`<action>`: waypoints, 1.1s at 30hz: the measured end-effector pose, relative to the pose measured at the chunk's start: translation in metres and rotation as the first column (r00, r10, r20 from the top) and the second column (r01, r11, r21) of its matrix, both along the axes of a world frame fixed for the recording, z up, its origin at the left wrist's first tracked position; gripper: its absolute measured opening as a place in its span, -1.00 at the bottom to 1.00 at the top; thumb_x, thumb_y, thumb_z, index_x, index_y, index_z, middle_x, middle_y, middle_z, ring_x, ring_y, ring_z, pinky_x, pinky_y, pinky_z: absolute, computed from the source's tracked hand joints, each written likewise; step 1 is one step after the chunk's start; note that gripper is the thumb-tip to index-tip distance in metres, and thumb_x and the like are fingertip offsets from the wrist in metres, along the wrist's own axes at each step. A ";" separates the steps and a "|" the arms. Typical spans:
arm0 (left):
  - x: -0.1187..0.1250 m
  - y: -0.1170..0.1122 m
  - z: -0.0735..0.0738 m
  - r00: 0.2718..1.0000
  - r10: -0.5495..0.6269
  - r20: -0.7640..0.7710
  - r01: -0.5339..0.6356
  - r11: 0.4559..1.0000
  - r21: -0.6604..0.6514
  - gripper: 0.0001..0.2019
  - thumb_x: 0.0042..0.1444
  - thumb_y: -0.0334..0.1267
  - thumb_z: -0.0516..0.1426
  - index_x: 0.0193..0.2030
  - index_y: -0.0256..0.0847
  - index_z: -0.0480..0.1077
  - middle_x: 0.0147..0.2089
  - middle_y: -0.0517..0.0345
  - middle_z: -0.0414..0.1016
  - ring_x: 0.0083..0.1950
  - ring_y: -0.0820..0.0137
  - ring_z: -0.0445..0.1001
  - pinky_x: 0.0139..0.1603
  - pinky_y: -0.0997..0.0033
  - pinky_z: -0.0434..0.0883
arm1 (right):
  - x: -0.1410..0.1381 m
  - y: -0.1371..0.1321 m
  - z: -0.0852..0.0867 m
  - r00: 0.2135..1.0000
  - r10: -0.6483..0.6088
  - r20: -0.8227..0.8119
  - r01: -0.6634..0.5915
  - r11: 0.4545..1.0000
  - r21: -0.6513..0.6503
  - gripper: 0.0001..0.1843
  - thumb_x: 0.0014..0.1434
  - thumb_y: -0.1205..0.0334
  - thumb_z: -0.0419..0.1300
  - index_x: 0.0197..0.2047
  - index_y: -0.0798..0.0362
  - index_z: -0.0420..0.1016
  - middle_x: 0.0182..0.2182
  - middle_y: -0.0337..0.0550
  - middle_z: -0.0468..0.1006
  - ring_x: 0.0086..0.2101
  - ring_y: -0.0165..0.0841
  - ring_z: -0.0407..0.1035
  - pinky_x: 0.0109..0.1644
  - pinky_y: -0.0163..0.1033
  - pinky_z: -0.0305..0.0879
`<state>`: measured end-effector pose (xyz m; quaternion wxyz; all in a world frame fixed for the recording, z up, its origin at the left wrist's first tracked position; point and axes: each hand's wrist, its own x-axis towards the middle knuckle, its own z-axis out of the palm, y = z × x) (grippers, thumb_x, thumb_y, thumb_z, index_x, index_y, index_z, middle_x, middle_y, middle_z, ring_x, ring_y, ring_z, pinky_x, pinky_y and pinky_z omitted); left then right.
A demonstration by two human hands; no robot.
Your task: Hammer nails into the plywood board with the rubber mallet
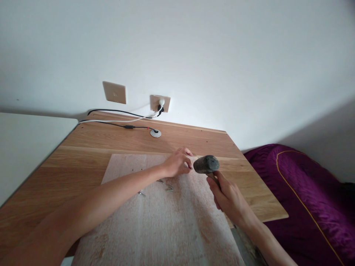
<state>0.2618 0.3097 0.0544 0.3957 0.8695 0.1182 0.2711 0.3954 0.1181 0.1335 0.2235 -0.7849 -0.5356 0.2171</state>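
At upper centre, the socket (pixel 153 105) holds a white plug (pixel 161 102) and a black plug (pixel 160 109); the desk hole (pixel 155 135) below has a black cable (pixel 141 127) in it. Mid-frame, the left hand (pixel 178 165) bends over the board (pixel 155 229), thumb and finger pinching something too tiny to identify. Right of it, the right hand (pixel 229 194) wraps the handle of the hammer (pixel 205 164). Nail-like metal pieces (pixel 169 188) lie at centre.

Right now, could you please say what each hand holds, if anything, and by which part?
The right hand grips a hammer by its handle, near the head. The left hand is at the board; whether its fingertips pinch anything cannot be told.
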 end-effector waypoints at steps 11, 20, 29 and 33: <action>-0.003 0.000 0.001 1.000 -0.022 0.013 0.022 1.000 -0.001 -0.90 0.00 -0.46 0.33 -0.37 -0.17 0.62 0.09 0.01 0.50 0.18 0.14 0.46 0.30 0.08 0.35 | -0.006 0.002 -0.005 1.000 0.011 -0.010 -0.011 1.000 -0.004 -0.54 0.37 -0.17 -0.10 0.00 0.00 0.37 -0.75 -0.43 0.32 -0.71 -0.25 0.39 -0.53 -0.24 0.28; -0.007 0.002 0.016 0.998 -0.015 -0.055 0.016 1.000 0.016 -0.77 0.02 -0.39 0.35 -0.14 -0.17 0.58 0.14 -0.02 0.42 0.20 0.14 0.47 0.29 0.11 0.39 | -0.011 -0.034 -0.025 0.992 -0.048 -0.114 0.044 0.998 -0.036 -0.46 0.41 -0.23 -0.12 0.06 0.02 0.38 -0.77 -0.44 0.29 -0.74 -0.26 0.32 -0.57 -0.24 0.22; -0.085 -0.024 0.079 0.943 -0.158 -0.294 0.289 0.829 0.478 -0.87 -0.05 -0.48 0.30 -0.42 -0.17 0.50 0.15 0.03 0.49 0.16 0.12 0.47 0.27 0.19 0.30 | -0.013 -0.039 -0.031 0.997 -0.051 -0.062 0.047 0.997 -0.058 -0.38 0.41 -0.20 -0.16 0.20 0.06 0.41 -0.74 -0.32 0.35 -0.65 -0.08 0.44 -0.46 -0.13 0.31; -0.092 -0.041 0.070 0.921 -0.013 -0.389 0.280 0.717 0.638 -0.91 0.00 -0.42 0.33 -0.36 -0.20 0.53 -0.01 -0.05 0.52 0.10 0.09 0.47 0.18 0.15 0.30 | -0.014 -0.038 -0.031 0.999 -0.049 -0.023 0.048 0.998 -0.041 -0.36 0.41 -0.18 -0.16 0.19 0.12 0.42 -0.70 -0.25 0.40 -0.60 -0.05 0.48 -0.42 -0.12 0.31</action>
